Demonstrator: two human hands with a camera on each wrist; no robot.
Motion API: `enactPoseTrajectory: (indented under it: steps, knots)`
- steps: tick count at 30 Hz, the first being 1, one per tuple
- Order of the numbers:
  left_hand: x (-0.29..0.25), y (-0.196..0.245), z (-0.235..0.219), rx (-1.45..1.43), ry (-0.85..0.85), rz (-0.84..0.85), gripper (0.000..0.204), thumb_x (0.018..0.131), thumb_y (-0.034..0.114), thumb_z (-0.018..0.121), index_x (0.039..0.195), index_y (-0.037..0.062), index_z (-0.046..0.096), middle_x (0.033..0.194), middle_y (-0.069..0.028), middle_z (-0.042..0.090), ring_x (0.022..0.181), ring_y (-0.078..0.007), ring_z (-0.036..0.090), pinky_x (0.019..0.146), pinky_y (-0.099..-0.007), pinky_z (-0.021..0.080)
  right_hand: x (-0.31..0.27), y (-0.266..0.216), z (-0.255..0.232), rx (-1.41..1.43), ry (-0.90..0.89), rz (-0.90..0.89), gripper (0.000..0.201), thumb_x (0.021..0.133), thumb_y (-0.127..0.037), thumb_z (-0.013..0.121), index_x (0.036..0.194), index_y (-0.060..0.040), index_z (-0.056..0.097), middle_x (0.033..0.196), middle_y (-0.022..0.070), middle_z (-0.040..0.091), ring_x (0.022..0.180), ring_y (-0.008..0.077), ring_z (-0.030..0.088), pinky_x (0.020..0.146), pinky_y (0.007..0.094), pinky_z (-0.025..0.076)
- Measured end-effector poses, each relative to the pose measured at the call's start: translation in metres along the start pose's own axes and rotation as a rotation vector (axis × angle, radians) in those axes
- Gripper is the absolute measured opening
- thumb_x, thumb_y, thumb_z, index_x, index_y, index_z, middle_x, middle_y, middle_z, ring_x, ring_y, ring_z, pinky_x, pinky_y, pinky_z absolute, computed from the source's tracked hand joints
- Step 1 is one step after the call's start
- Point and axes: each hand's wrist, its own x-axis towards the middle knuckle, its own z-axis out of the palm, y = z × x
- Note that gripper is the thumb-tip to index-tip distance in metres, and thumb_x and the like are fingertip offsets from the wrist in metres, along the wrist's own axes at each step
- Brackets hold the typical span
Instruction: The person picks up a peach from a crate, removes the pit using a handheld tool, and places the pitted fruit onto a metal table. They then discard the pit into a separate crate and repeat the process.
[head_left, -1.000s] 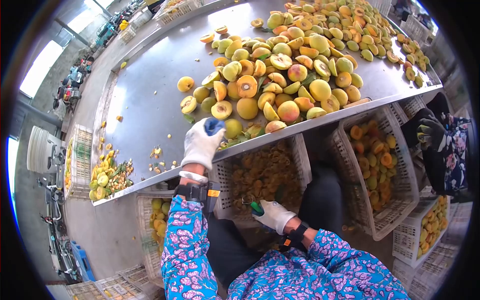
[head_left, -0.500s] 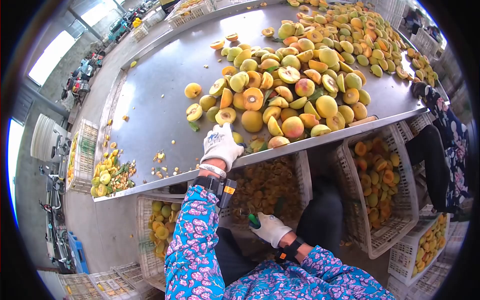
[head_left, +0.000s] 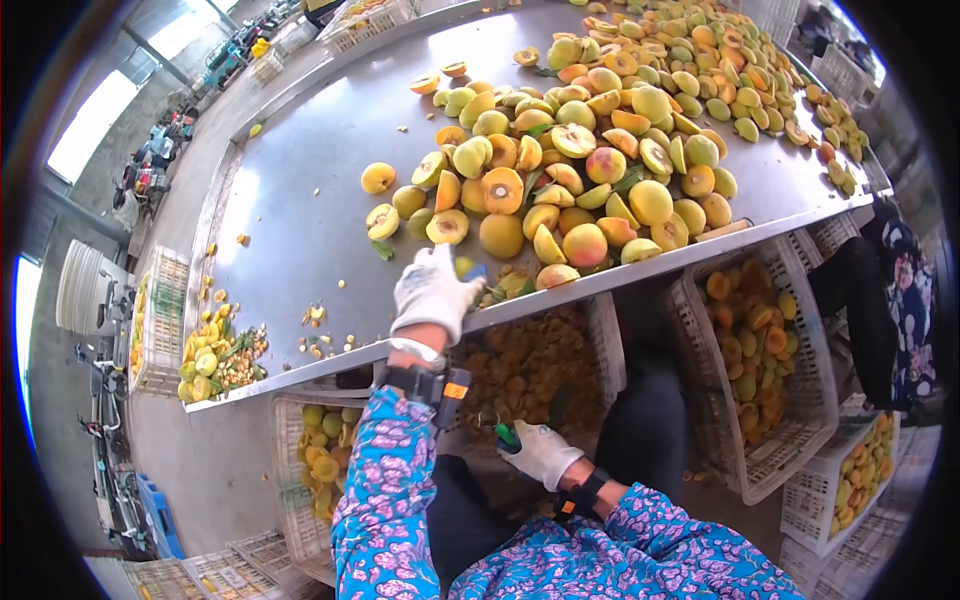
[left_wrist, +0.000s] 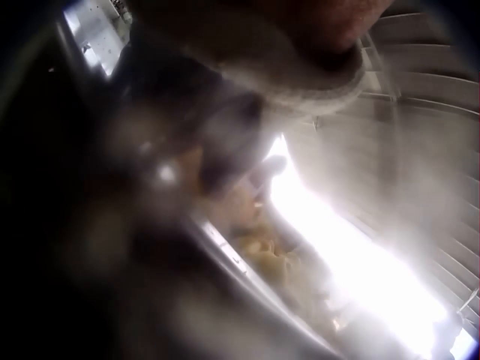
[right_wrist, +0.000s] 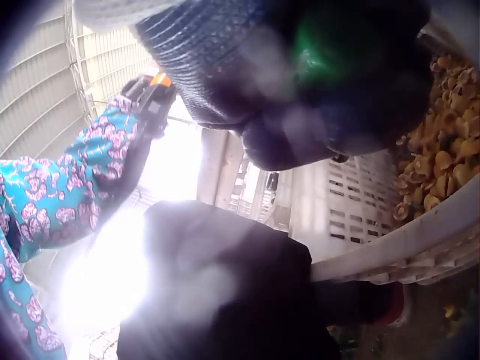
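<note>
The left hand (head_left: 435,292), in a white glove with blue on its thumb side, reaches over the table's front edge, fingers and thumb spread about a yellow-green fruit (head_left: 463,266); firm contact is not visible. The right hand (head_left: 543,456), gloved too, grips a green-handled tool (head_left: 508,436) with a small metal end, low over a crate of orange fruit pieces (head_left: 530,362). In the right wrist view the green handle (right_wrist: 330,52) shows dimly against the dark blue glove palm (right_wrist: 277,112). The left wrist view is dark and blurred.
Whole and halved fruit (head_left: 590,190) is heaped on the metal table (head_left: 310,190). Scraps and leaves (head_left: 235,355) lie at its left corner. Crates of fruit stand below at left (head_left: 300,480) and right (head_left: 745,440). Another person's patterned sleeve (head_left: 910,300) shows at the far right.
The left hand has moved from the table's edge onto the near side of the fruit, its fingers now spread wider. The right hand keeps its hold on the tool. The other person's arm has drawn back.
</note>
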Motion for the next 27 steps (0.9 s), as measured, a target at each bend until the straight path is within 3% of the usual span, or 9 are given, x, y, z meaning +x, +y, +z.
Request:
enactPoseTrajectory:
  steps: [3, 7, 10, 12, 14, 17, 21, 25, 27]
  knots:
    - [0.023, 0.012, 0.009, 0.16, -0.211, 0.054, 0.047, 0.076, 0.038, 0.069, 0.11, 0.007, 0.059, 0.113, -0.0167, 0.06, 0.103, -0.0344, 0.059, 0.087, -0.0422, 0.048, 0.002, 0.005, 0.005, -0.041, -0.002, 0.02, 0.039, 0.085, -0.038, 0.057, 0.094, -0.0004, 0.057, 0.086, 0.0233, 0.065, 0.084, 0.04, 0.063, 0.074, 0.0474, 0.048]
    - [0.027, -0.007, 0.005, 0.061, -0.162, 0.115, 0.043, 0.075, 0.028, 0.068, 0.11, 0.0066, 0.058, 0.112, -0.0176, 0.06, 0.103, -0.0351, 0.059, 0.086, -0.043, 0.048, 0.0, 0.004, -0.004, -0.054, 0.017, 0.042, 0.039, 0.085, -0.038, 0.058, 0.095, -0.0006, 0.057, 0.086, 0.0243, 0.065, 0.084, 0.0404, 0.063, 0.074, 0.0476, 0.048]
    - [0.013, -0.038, 0.011, -0.111, 0.041, 0.105, 0.051, 0.07, 0.019, 0.074, 0.114, 0.0018, 0.055, 0.105, -0.0163, 0.062, 0.098, -0.029, 0.062, 0.089, -0.0367, 0.047, 0.0, 0.002, -0.007, -0.02, -0.002, 0.047, 0.039, 0.084, -0.038, 0.059, 0.097, -0.001, 0.057, 0.086, 0.024, 0.065, 0.084, 0.0404, 0.063, 0.074, 0.0472, 0.048]
    - [0.019, -0.083, 0.03, -0.46, 0.137, -0.01, 0.053, 0.068, 0.016, 0.077, 0.114, 0.0031, 0.056, 0.105, -0.0138, 0.062, 0.094, -0.0268, 0.063, 0.084, -0.0356, 0.05, -0.003, -0.004, -0.01, -0.041, -0.036, 0.066, 0.04, 0.084, -0.038, 0.061, 0.1, -0.0012, 0.056, 0.089, 0.0234, 0.065, 0.088, 0.0396, 0.062, 0.077, 0.0459, 0.049]
    - [0.01, -0.108, 0.016, -1.258, 0.073, -0.095, 0.043, 0.079, 0.011, 0.072, 0.116, -0.0016, 0.055, 0.1, -0.0087, 0.063, 0.088, -0.021, 0.065, 0.081, -0.0301, 0.054, -0.004, 0.004, -0.005, -0.025, 0.032, 0.029, 0.04, 0.084, -0.038, 0.06, 0.096, -0.0004, 0.058, 0.085, 0.0239, 0.065, 0.082, 0.0405, 0.063, 0.073, 0.048, 0.048]
    - [-0.023, -0.133, 0.005, -2.174, -0.067, 0.026, 0.046, 0.091, 0.026, 0.06, 0.127, -0.0005, 0.048, 0.112, -0.0127, 0.059, 0.103, -0.0272, 0.06, 0.087, -0.0415, 0.053, -0.006, 0.002, -0.01, 0.026, 0.06, 0.029, 0.039, 0.083, -0.036, 0.062, 0.096, -0.0001, 0.058, 0.086, 0.0239, 0.065, 0.084, 0.0394, 0.064, 0.073, 0.0464, 0.049]
    - [-0.072, -0.12, -0.002, -2.522, -0.095, -0.05, 0.05, 0.095, 0.043, 0.047, 0.129, 0.0062, 0.049, 0.125, -0.0124, 0.057, 0.12, -0.0298, 0.05, 0.099, -0.0493, 0.042, -0.007, -0.017, -0.019, 0.129, 0.092, 0.0, 0.037, 0.084, -0.035, 0.063, 0.092, 0.0004, 0.056, 0.075, 0.0213, 0.065, 0.066, 0.0332, 0.066, 0.059, 0.0427, 0.05]
    - [-0.116, -0.1, 0.007, -2.541, -0.077, -0.344, 0.053, 0.095, 0.05, 0.043, 0.115, 0.0044, 0.06, 0.112, -0.0123, 0.063, 0.105, -0.0285, 0.059, 0.094, -0.0468, 0.047, -0.025, -0.069, -0.035, 0.053, 0.211, -0.244, 0.03, 0.084, -0.028, 0.064, 0.094, -0.0022, 0.053, 0.076, 0.0209, 0.064, 0.072, 0.0364, 0.064, 0.062, 0.043, 0.05]
    - [-0.131, -0.096, 0.009, -2.468, -0.07, -0.33, 0.054, 0.095, 0.051, 0.042, 0.115, 0.0041, 0.06, 0.109, -0.0124, 0.064, 0.104, -0.0287, 0.059, 0.092, -0.0471, 0.048, -0.033, -0.096, -0.036, 0.01, 0.235, -0.307, 0.027, 0.083, -0.024, 0.065, 0.093, -0.0025, 0.052, 0.077, 0.0195, 0.063, 0.073, 0.0373, 0.063, 0.061, 0.0428, 0.048]
